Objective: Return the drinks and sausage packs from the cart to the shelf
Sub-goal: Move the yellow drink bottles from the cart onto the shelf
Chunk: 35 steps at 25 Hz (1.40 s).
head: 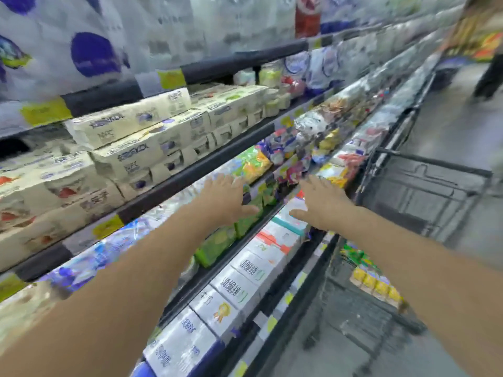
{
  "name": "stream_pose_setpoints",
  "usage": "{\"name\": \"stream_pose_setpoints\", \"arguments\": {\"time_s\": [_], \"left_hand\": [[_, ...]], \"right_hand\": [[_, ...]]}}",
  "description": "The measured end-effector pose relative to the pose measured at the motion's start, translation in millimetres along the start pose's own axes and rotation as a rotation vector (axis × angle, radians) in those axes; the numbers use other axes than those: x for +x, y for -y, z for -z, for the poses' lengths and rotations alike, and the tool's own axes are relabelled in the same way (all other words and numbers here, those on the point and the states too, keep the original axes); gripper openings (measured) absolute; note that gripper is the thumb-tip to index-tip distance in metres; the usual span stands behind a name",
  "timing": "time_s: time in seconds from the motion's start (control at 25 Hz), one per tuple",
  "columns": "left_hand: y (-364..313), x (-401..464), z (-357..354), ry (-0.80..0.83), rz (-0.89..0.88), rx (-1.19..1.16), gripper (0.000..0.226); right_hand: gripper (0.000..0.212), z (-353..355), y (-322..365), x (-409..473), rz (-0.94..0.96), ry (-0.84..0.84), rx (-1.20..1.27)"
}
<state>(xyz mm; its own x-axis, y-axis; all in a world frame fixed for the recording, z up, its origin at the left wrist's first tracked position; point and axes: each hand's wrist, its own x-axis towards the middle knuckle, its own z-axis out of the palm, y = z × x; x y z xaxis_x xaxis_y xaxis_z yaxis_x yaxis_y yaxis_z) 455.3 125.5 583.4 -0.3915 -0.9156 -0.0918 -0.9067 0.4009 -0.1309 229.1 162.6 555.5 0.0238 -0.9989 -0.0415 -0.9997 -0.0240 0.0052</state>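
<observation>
Cream cartons (pixel 130 123) on upper shelf (pixel 190 172), print blurred, not readable. Left hand (pixel 226 197) reaches over green packs (pixel 217 246), fingers straight & apart, holding nothing. White drink boxes (pixel 239 284) w/ Chinese writing in the lower row; one shows a gold ribbon mark. Right hand (pixel 321 205) above them, fingers spread, empty. Cart (pixel 424 191) at right w/ yellow packs (pixel 375 284) inside.

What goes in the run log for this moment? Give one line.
left hand: open, empty | right hand: open, empty | both over shelf | cart: right
</observation>
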Motion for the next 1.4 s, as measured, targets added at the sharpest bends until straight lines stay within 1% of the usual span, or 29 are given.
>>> {"name": "stream_pose_setpoints", "arguments": {"time_s": [0.2,0.4,0.52,0.68,0.84,0.96,1.04,1.12,1.24,1.4], "left_hand": [[-145.2,102.3,-4.0,0.033,-0.209,0.016,0.090],[-268.6,175.2,-0.5,0.045,-0.388,0.033,0.086],[-332.5,215.0,-7.0,0.035,-0.503,0.026,0.086],[-383.0,265.9,-34.4,0.099,-0.606,0.026,0.088],[-415.4,331.1,-72.4,0.158,-0.683,0.002,0.090],[-430.7,378.2,-103.4,0.189,-0.725,-0.010,0.088],[-440.8,403.8,-130.9,0.247,-0.733,-0.044,0.082],[-452.4,419.0,-167.9,0.349,-0.707,-0.111,0.074],[-466.6,429.4,-243.4,0.508,-0.627,-0.193,0.065],[-479.0,434.6,-356.7,0.711,-0.439,-0.273,0.058]], "right_hand": [[0.087,-31.7,-168.4,-9.0,-0.215,0.020,0.042],[0.088,-57.7,-291.6,-30.1,-0.399,0.081,0.086],[0.083,-77.7,-345.1,-37.2,-0.488,0.092,0.147],[0.079,-103.9,-385.6,-26.0,-0.594,0.131,0.172],[0.077,-138.5,-414.1,6.5,-0.657,0.205,0.189],[0.069,-165.2,-429.9,33.3,-0.691,0.234,0.211],[0.063,-190.4,-440.1,55.0,-0.727,0.272,0.269],[0.054,-224.3,-449.0,75.3,-0.772,0.320,0.396],[0.041,-288.4,-459.6,102.0,-0.841,0.368,0.579],[0.045,-395.8,-468.0,120.7,-0.945,0.487,0.703]]}}
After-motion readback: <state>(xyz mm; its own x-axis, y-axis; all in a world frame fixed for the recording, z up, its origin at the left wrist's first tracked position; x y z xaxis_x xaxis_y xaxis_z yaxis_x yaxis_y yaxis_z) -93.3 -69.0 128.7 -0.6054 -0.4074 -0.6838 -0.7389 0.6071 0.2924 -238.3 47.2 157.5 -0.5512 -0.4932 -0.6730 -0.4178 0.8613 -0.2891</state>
